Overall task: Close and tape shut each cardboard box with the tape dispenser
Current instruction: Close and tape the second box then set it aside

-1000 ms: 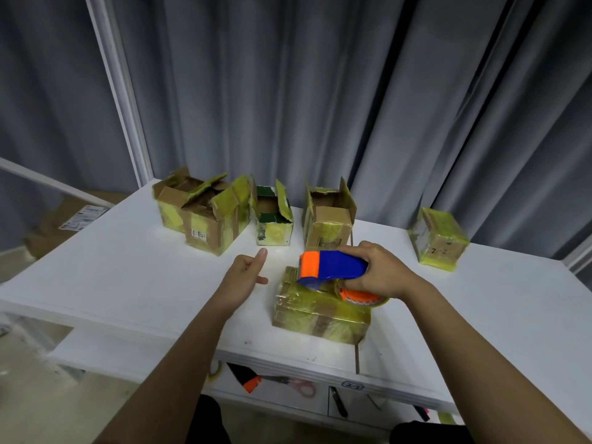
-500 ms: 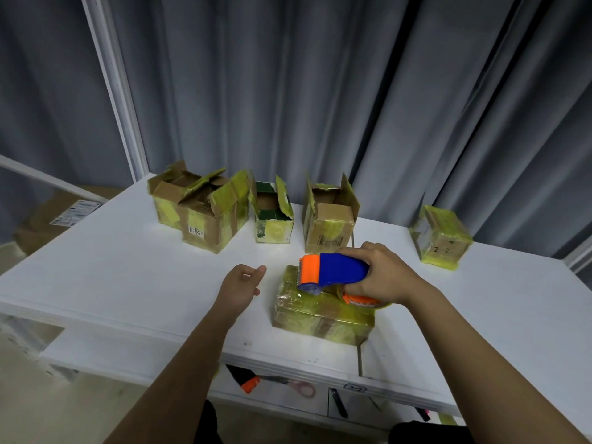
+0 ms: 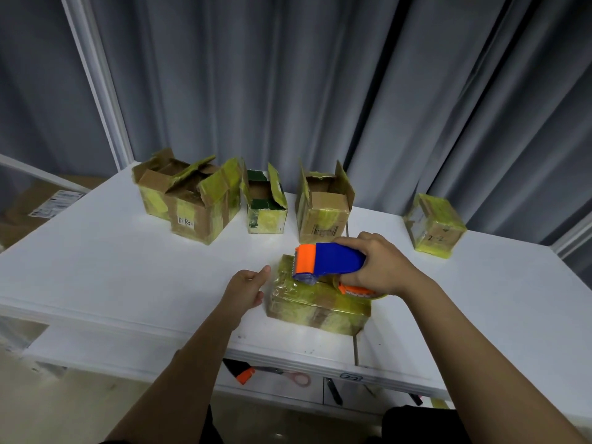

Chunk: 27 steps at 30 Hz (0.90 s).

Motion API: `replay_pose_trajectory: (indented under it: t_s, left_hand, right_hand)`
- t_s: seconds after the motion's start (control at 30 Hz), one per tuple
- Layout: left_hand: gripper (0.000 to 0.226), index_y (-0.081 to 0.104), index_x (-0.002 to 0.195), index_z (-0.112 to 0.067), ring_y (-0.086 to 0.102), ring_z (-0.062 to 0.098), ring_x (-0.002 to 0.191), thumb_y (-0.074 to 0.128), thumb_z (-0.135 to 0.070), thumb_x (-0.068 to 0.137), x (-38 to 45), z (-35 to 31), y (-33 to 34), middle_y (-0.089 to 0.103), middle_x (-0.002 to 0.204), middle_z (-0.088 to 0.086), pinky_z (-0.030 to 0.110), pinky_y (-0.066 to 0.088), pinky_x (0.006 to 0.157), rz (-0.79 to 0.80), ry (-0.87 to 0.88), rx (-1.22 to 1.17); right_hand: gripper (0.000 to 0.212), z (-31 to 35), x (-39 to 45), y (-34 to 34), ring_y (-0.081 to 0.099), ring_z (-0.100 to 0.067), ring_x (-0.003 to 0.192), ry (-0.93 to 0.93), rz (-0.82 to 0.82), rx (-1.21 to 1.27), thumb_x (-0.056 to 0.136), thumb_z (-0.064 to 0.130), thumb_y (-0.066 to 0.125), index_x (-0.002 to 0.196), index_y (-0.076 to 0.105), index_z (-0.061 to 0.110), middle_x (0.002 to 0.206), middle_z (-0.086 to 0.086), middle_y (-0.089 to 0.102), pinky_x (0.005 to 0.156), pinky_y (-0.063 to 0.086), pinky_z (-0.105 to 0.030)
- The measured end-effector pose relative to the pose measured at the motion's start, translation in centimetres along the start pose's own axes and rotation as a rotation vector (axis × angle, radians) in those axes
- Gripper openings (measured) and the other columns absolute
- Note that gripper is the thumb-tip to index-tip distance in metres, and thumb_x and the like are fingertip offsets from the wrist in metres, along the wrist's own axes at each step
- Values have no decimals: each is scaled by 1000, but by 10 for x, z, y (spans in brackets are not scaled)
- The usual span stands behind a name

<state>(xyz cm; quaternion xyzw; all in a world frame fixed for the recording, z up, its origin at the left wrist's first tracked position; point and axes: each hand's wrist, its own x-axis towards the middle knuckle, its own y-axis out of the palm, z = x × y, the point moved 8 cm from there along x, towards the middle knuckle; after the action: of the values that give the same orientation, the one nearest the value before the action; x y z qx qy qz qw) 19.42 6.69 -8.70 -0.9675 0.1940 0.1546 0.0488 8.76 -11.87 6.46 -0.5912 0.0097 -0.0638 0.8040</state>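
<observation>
1. The closed box (image 3: 315, 302) lies near the front edge of the white surface (image 3: 96, 270), its top wrapped in yellowish tape.
2. My right hand (image 3: 376, 267) is wrapped around the handle of the tape dispenser (image 3: 326, 262), whose orange and blue head rests on the box top at its far left part.
3. My left hand (image 3: 246, 288) sits just beside the box's left end with relaxed fingers, gripping nothing; I cannot tell whether it touches the cardboard.
4. To do this step well, I judge I should brace the box with my left hand, press the dispenser flat and draw it along the seam in one steady pull, then tilt the toothed edge to cut cleanly.
5. At the back of the surface stand four open boxes: two overlapping at the left (image 3: 192, 200), a green-lined one (image 3: 264, 203) and a taller one (image 3: 323, 208).
6. A taped box (image 3: 434, 225) sits well apart at the far right.
</observation>
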Motion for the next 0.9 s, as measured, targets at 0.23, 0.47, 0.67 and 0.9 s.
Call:
replay_pose_trajectory:
  t_s: [0.23,0.47,0.67,0.9]
  left_hand:
    - [40,50,65,-13,42,9,45,55,-42,92,0,15,22,47,51,0,18,38,47,93,-184,-89]
    - [34,46,83,-15,41,14,50,46,-46,96,2,10,16,47,62,4,20,28,41,28,-64,159]
    - [19,50,104,-14,56,26,86,53,-30,94,-3,2,4,58,93,6,31,39,71,-163,134,663]
    - [32,56,126,-15,55,20,116,43,-29,100,-7,-29,16,57,127,3,22,39,89,-49,239,97]
  right_hand:
    - [71,-3,1,2,48,-12,103,7,-12,11,73,43,77,137,46,32,104,8,49,82,50,-27]
    - [70,2,2,4,48,-12,103,4,-7,-17,75,44,75,137,45,33,103,8,48,82,48,-26]
    - [69,5,4,4,43,-10,98,22,18,-33,76,45,73,137,44,34,102,9,45,77,41,-22]
    - [68,3,3,2,43,-11,96,35,33,-17,76,43,73,137,46,33,100,7,45,75,38,-22]
